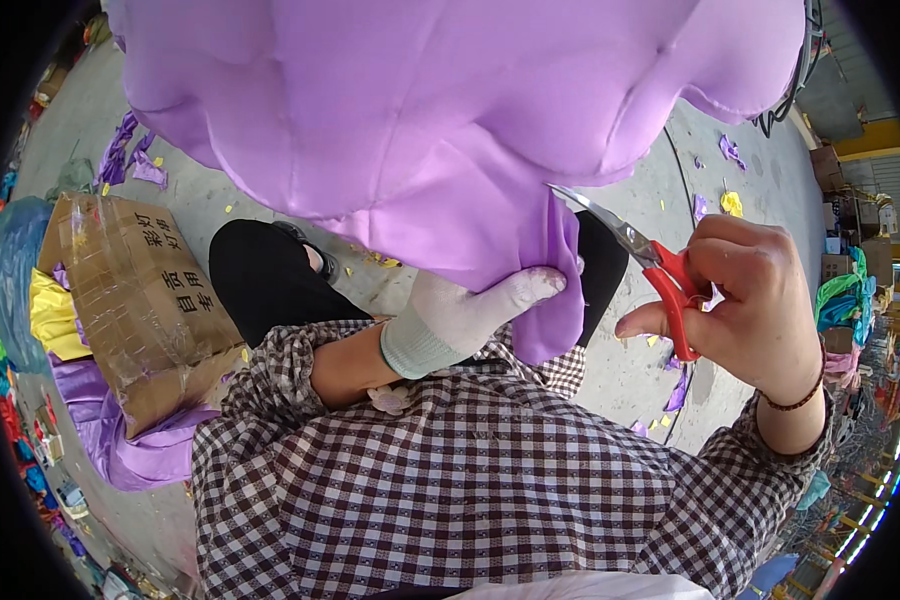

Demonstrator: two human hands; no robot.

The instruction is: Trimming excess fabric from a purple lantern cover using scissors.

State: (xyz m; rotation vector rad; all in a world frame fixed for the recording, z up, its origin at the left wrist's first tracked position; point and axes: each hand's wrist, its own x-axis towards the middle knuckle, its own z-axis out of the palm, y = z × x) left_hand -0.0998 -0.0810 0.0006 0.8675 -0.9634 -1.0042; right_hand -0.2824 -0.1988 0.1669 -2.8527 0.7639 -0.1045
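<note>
Two hands are working apart in the middle of the frame: the gloved left hand (460,315) is pinching the purple cloth (440,130) tight while the right hand (755,300) is gripping red scissors (650,265), so snipping slowly near the fold seems best.

Bright even daylight, soft shadows, sharp centre, fisheye bending, black vignette at rim

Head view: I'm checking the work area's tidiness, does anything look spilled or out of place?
Yes. Small yellow and purple fabric scraps lie scattered over the grey concrete floor, and the brown cardboard box looks crumpled under wrinkled tape.
</note>
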